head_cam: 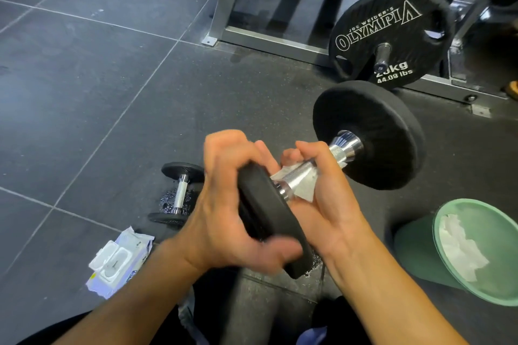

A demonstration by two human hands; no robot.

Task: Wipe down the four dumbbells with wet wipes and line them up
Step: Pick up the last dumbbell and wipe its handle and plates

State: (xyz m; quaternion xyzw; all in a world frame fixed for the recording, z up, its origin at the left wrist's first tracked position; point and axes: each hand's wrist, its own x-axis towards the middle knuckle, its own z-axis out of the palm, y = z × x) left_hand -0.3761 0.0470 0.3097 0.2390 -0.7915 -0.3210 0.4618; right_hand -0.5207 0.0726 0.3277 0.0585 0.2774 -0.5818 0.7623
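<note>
Bin holds used wipes; wipes pack open on floor.
Two dumbbells: small dumbbell on floor, big dumbbell gripped by left hand, right hand curled round wipe on handle.

Floor: dark grey tiles with pale seams, giving way to a darker speckled mat toward the machine. Small dumbbell lies on its side on the mat, on a glistening wet patch. Wet wipes pack lies flat just beside it on the near side, lid open. Green bin sits well apart on the right, mouth tipped. Grey machine frame rests at the far side. Black weight plate by the frame; floor contact not discernible.
</note>
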